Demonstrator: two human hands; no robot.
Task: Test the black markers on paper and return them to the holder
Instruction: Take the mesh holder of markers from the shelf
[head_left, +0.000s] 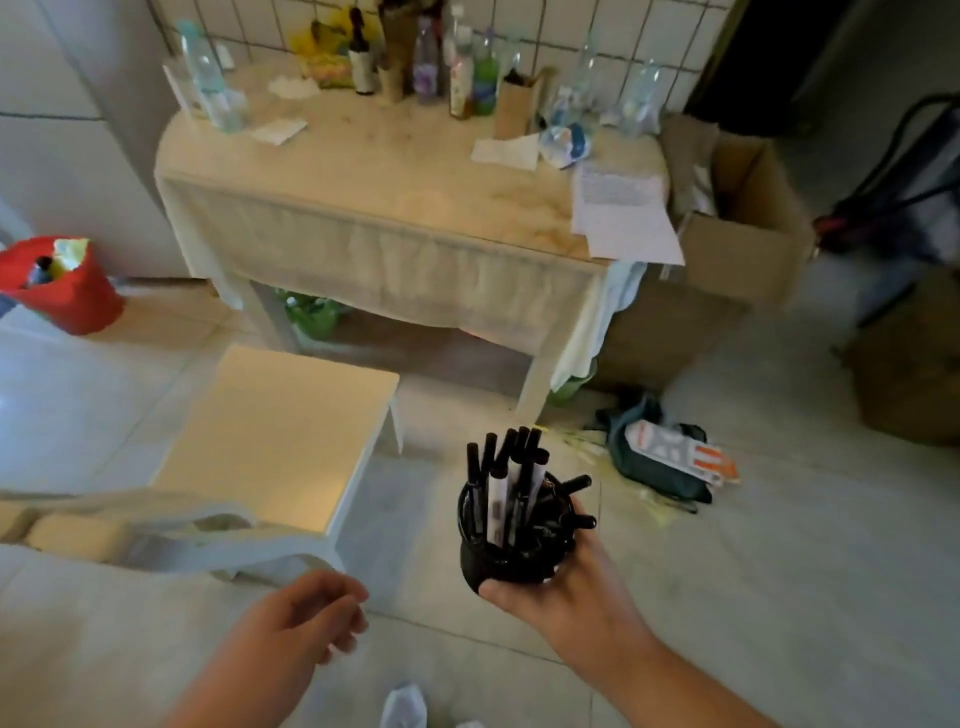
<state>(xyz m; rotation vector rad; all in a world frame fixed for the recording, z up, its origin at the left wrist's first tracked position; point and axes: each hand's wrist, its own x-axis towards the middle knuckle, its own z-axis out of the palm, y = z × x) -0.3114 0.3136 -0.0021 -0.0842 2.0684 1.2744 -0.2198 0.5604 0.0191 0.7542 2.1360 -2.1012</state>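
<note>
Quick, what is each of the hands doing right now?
Left hand: open, fingers loosely curled, holding nothing.
Right hand: closed around the black holder full of markers.

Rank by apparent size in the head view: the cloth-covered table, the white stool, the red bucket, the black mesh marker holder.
1. Cloth-covered table
2. White stool
3. Red bucket and black mesh marker holder look alike; the holder, gripped by the right hand, is nearer, so unranked.

Single head-worn, wide-angle view, looking forward and steeply down. Nearest, at lower frame: both forearms and the black mesh marker holder (511, 545). Farther ahead: cloth-covered cream bench (395, 171) against white-tiled wall (623, 31).
</note>
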